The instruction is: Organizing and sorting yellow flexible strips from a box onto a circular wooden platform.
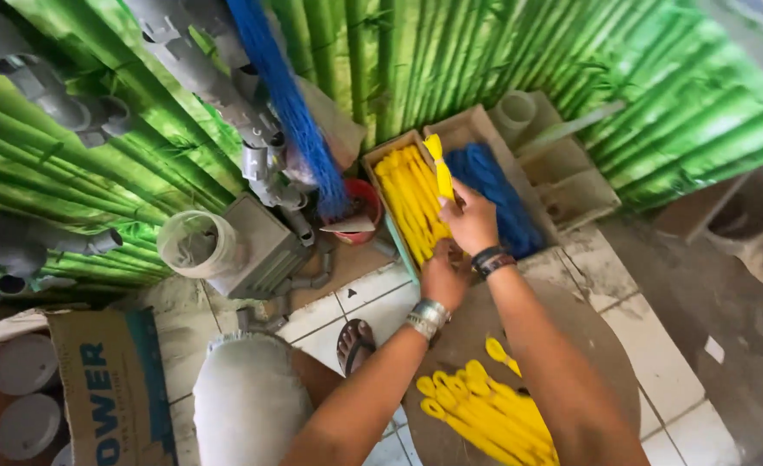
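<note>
Head view | right hand [470,220] fingers pinch one yellow strip [441,166] upright, clear above the boxed stack [407,198] | left hand [444,274] fingers curled, just below them, grip unclear

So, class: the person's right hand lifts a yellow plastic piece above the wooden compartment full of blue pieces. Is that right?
Not quite. In the head view the right hand holds the yellow plastic piece above the wooden compartment full of yellow pieces; the blue pieces fill the neighbouring compartment.
</note>
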